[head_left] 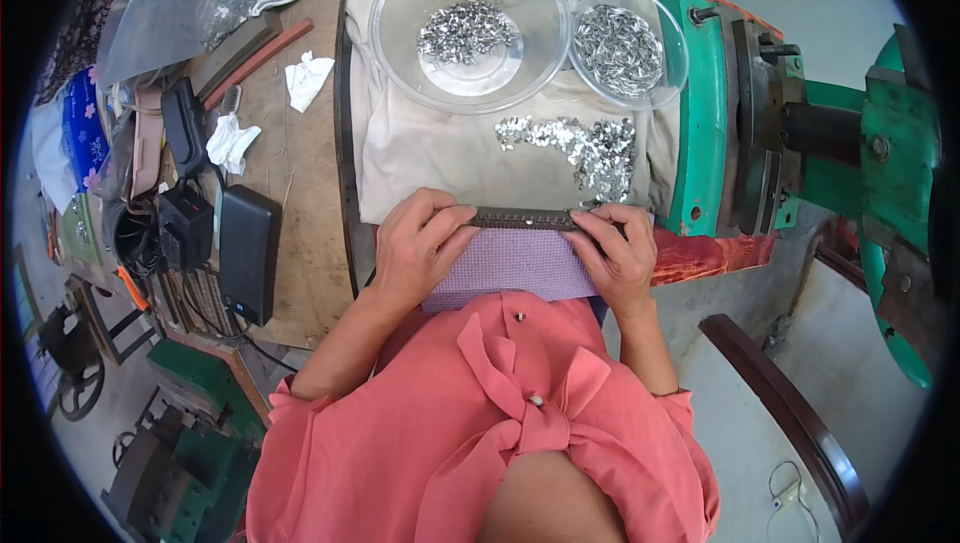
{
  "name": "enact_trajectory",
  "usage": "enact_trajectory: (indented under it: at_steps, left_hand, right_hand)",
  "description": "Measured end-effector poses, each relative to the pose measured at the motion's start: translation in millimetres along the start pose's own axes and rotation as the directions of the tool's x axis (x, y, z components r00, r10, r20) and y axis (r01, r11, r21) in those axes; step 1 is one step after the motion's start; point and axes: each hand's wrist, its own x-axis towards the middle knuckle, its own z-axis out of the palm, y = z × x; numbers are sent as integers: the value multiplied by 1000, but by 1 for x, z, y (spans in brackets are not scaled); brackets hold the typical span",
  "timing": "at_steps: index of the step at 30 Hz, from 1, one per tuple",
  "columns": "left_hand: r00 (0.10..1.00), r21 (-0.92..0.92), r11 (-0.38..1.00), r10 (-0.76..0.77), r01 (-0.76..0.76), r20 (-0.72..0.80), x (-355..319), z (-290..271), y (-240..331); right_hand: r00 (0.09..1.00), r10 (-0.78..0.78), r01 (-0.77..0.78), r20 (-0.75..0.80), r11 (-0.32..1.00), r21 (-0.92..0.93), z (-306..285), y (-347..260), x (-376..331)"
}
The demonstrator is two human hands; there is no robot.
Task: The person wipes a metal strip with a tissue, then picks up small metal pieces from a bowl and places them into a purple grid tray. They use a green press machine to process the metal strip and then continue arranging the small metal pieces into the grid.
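Observation:
Between my two hands I hold a dark slotted metal bar level, just in front of the pile of small flat silver pieces. My left hand grips its left end with thumb and fingers. At the right end my right hand pinches it the same way. Below the bar a purple woven pad lies across my lap. Beyond the loose pile stand a large clear bowl with small silver metal parts and a smaller clear tub filled with thin silver pieces.
A beige cloth covers the work surface. To the right rises a green metal machine. On the wooden table at left lie a black power pack, cables, crumpled tissue and a plastic bag of metal bits.

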Motion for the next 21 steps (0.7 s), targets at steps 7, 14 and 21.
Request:
enact_trajectory:
  at_steps: [7, 14, 21]
  left_hand:
    - [998, 54, 996, 68, -68, 0, -1, -3, 0]
    - [992, -31, 996, -74, 78, 98, 3, -10, 2]
    - [984, -57, 989, -129, 137, 119, 5, -10, 4]
  right_hand:
    - [1000, -9, 9, 14, 1000, 1, -1, -3, -2]
    - [973, 80, -90, 216, 995, 36, -21, -12, 17]
    - [972, 155, -163, 178, 986, 32, -43, -14, 42]
